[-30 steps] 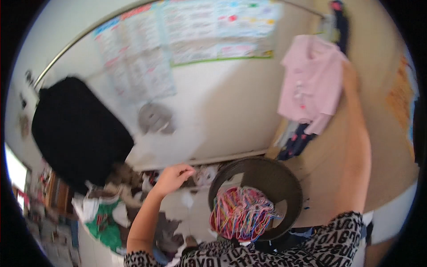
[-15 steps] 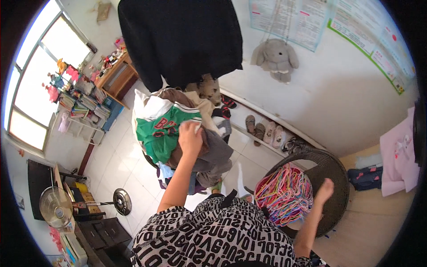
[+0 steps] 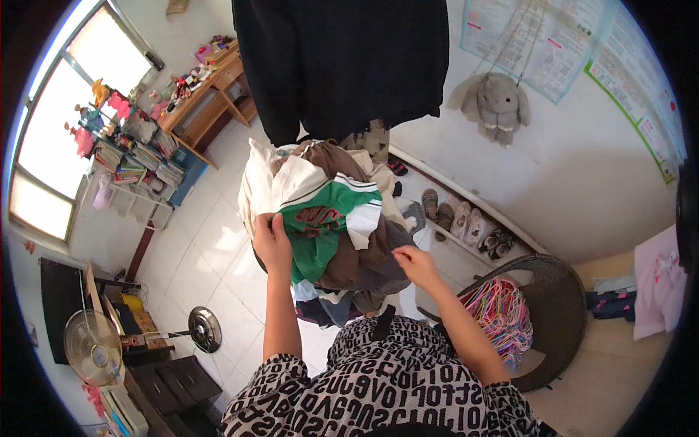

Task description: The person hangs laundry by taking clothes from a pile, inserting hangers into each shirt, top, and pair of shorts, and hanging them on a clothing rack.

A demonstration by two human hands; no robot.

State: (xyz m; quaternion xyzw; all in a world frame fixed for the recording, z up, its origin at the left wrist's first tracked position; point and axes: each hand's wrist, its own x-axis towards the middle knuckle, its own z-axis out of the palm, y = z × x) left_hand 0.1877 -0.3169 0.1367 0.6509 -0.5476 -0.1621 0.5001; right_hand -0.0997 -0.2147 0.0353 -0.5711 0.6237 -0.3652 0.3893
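Left grip (image 3: 272, 238) at green garment (image 3: 313, 255), red lettering (image 3: 320, 217).

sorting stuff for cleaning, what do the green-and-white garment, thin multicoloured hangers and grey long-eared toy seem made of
Green-and-white garment: matte fabric, given its soft folds; fibre unclear.
Thin multicoloured hangers: perhaps plastic-coated wire, from their slim bright strands.
Grey long-eared toy: probably plush, its surface looking fuzzy.

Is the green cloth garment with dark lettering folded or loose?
Loose, not folded: the green garment lies rumpled atop a heap of brown, grey and white clothes, its surface creased, the left hand at its edge.
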